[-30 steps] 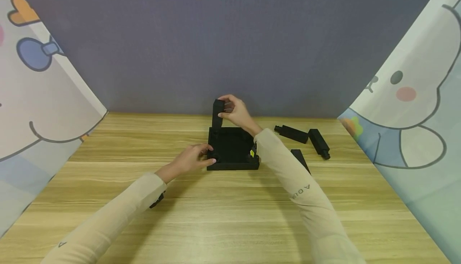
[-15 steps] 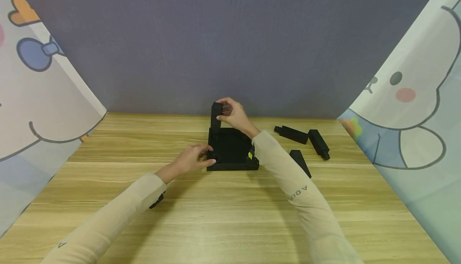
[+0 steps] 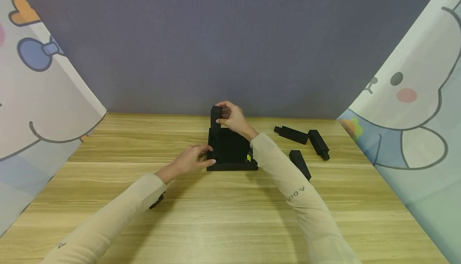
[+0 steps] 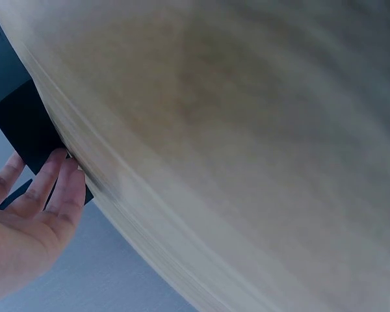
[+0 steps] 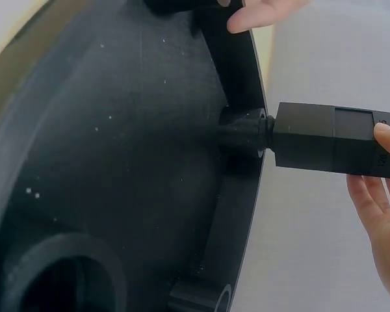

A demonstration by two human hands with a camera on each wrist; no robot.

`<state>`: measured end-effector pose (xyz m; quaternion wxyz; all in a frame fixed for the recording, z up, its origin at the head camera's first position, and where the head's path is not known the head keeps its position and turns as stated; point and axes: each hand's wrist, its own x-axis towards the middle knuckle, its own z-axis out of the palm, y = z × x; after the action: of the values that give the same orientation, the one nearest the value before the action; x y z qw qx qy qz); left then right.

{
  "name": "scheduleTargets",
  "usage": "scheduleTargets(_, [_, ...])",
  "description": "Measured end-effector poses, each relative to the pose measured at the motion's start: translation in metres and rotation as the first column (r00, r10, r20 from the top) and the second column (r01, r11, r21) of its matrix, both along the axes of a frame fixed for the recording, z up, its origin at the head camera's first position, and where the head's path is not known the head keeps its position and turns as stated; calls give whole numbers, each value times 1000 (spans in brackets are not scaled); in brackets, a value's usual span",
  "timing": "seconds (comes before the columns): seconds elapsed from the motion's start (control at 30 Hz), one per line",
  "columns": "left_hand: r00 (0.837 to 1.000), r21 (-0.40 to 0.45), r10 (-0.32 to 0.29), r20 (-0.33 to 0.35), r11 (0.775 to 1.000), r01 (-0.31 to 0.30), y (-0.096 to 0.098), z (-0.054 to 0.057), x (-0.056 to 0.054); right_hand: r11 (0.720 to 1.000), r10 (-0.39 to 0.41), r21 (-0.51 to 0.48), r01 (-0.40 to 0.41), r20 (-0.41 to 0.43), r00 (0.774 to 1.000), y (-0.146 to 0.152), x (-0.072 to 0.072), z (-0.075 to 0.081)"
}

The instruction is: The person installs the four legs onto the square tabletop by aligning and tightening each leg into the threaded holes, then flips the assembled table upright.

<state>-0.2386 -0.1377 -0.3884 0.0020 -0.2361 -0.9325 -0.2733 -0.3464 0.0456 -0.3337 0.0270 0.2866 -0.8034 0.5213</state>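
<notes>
A black square tabletop with a raised rim and round corner sockets lies on the table, its hollow side up. My right hand pinches a square black leg near its upper end. The leg stands nearly upright over the far left corner; in the right wrist view its narrow end meets the round socket. My left hand grips the tabletop's near left corner, thumb toward the front and fingers over the left side. In the left wrist view these fingers touch the dark tabletop; a sleeve covers much.
Two more black legs with narrow ends lie at the far right. A third leg lies nearer, beside my right forearm. A grey panel rises behind the wooden table.
My right hand has come down a little and slightly left with the leg, lowering it into the far left corner. The left hand has stayed in place.
</notes>
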Motion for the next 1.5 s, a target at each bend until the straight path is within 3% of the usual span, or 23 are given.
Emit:
scheduleTargets(0.4, [1000,-7,-5,0,1000,5,-1,1,0,999,-44,16,44,-11,999,-2,1,-3])
scheduleTargets(1.0, [1000,7,-18,10,1000,18,-1,2,0,985,59,163,-56,-17,998,3,-1,14])
scheduleTargets(1.5, [1000,-3,-24,-10,1000,24,-1,0,-1,991,-75,109,79,-39,996,0,-1,3])
